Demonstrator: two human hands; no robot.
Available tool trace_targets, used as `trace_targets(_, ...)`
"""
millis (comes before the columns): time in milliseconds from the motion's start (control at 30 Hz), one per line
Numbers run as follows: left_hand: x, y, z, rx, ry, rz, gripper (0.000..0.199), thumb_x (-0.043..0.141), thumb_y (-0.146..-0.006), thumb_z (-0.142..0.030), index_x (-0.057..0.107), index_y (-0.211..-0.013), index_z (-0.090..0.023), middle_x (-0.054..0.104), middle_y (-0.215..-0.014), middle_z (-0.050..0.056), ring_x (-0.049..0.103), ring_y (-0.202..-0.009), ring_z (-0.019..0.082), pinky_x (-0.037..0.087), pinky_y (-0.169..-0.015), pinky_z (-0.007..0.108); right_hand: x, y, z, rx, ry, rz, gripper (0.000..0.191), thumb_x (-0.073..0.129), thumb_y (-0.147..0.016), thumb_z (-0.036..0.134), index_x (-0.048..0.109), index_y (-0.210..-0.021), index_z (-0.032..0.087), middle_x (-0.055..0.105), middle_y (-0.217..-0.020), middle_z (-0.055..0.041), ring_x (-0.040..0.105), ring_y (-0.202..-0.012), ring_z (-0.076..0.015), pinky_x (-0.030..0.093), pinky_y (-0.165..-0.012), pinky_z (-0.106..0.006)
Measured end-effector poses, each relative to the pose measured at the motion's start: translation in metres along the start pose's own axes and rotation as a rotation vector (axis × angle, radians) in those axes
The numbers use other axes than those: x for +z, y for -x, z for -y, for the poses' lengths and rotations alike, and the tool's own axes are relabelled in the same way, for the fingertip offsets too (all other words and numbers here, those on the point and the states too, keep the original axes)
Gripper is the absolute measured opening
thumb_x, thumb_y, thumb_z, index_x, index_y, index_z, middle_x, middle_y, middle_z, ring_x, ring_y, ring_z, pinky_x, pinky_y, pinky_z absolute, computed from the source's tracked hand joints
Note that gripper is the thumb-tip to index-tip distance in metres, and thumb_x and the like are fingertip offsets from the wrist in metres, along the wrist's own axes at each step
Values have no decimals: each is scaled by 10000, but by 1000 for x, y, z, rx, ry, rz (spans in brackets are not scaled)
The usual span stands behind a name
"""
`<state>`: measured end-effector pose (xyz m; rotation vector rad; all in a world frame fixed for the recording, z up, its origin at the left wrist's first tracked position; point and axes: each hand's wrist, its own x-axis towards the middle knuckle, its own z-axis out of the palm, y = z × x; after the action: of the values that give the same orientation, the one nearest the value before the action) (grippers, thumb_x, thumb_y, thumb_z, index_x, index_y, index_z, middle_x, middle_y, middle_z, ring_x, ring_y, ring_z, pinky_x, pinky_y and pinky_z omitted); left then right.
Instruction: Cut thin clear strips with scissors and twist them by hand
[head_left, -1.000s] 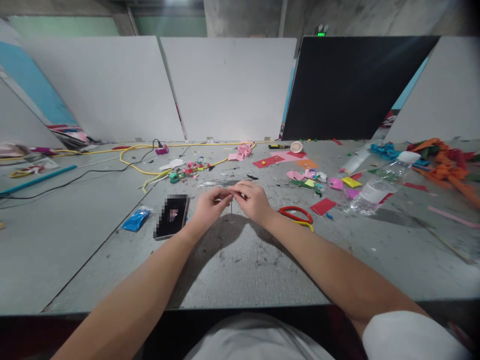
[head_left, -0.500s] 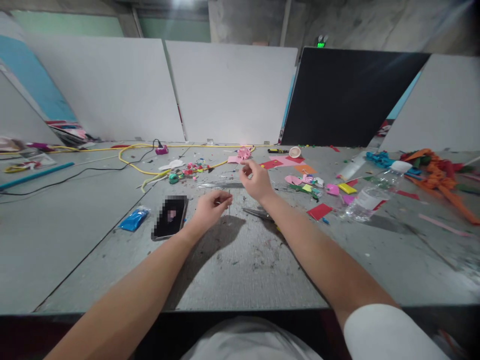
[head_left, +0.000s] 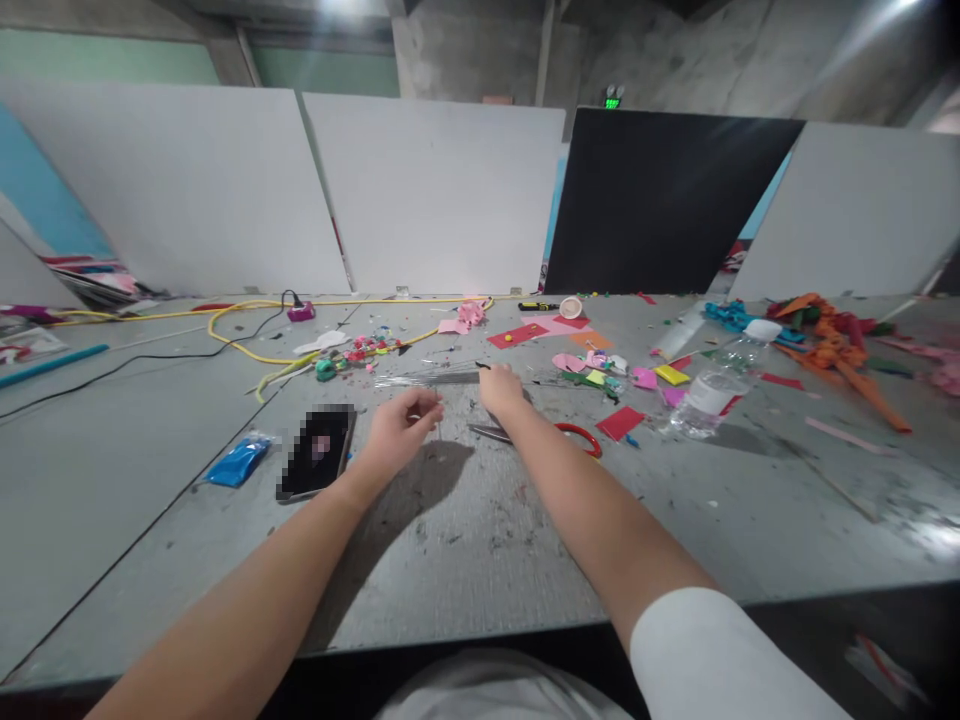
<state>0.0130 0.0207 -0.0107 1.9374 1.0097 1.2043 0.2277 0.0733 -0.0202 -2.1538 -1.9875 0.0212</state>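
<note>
My left hand (head_left: pixel 405 425) hovers above the table with thumb and fingertips pinched together. Whatever is between them is too thin to make out. Farther forward, my right hand (head_left: pixel 501 390) is lowered onto the right end of a bundle of thin grey wires (head_left: pixel 450 378) in clear plastic. Its fingers are curled downward and their tips are partly hidden. A small dark bit shows beside the knuckles. Scissors (head_left: pixel 577 436) with red handles lie under my right forearm, which covers their middle. To the left of my left hand lies a phone (head_left: pixel 319 450) with a blurred screen.
A blue packet (head_left: pixel 238 460) lies left of the phone. On the right stands a water bottle (head_left: pixel 716 385), with red paper (head_left: pixel 620 423) near it. Pink flowers (head_left: pixel 471 312), a yellow cord (head_left: pixel 225 325), small beads and orange balloons (head_left: pixel 832 340) are spread farther back.
My right hand has moved down and forward onto the wire bundle, uncovering the scissors' red handles. My left hand keeps its pinch. The view has turned slightly to the right.
</note>
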Motion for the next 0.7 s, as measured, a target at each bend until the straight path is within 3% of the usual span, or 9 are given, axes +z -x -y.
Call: trace_targets(700,-2,1,2,-25,31,4,325,754,-845,-497,695,-957,-198,695,-745,11,717,-689,180,605,-639,308,-3,3,-4,-34,1,-49,460,354,-1005,54,717,-1276,131,684,-1314,-209,574,-1293,-302,503,-1008,-398)
